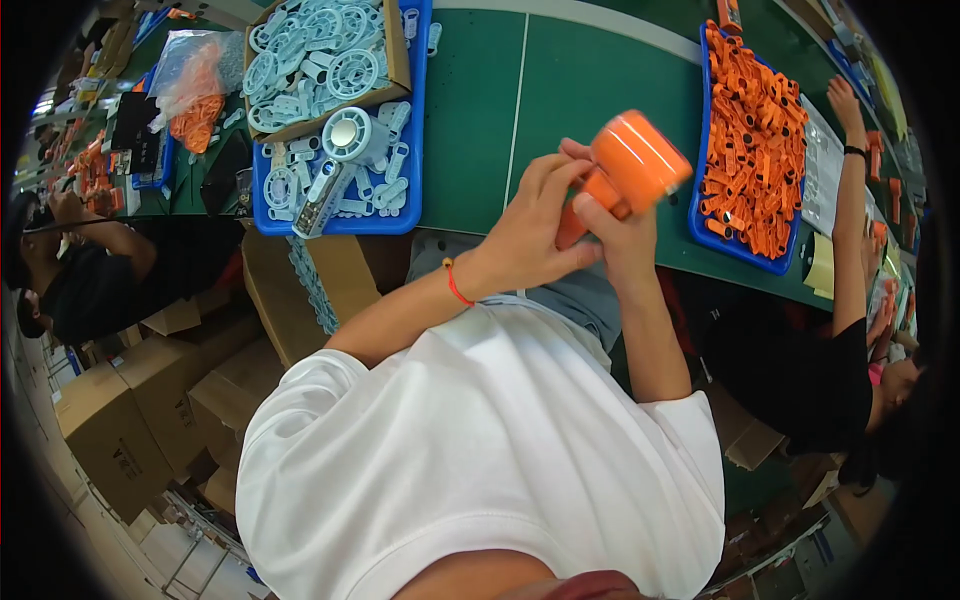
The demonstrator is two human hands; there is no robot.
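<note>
Close in front of me, over the near table edge, I hold an orange handheld fan with a rounded, glossy head tilted up to the right. My left hand is closed around the handle side from the left, its fingers partly hiding it. My right hand grips the handle just below the head, thumb across it. Most of the handle is covered by my fingers. To the left, a light-blue fan with a silver round centre and an exposed inner handle lies on the parts in a blue tray.
A cardboard box of light-blue fan parts stands in the left tray. On the right, another blue tray holds many small orange parts. Co-workers sit on both sides; one's arm reaches along the right. Cardboard cartons stand at left.
</note>
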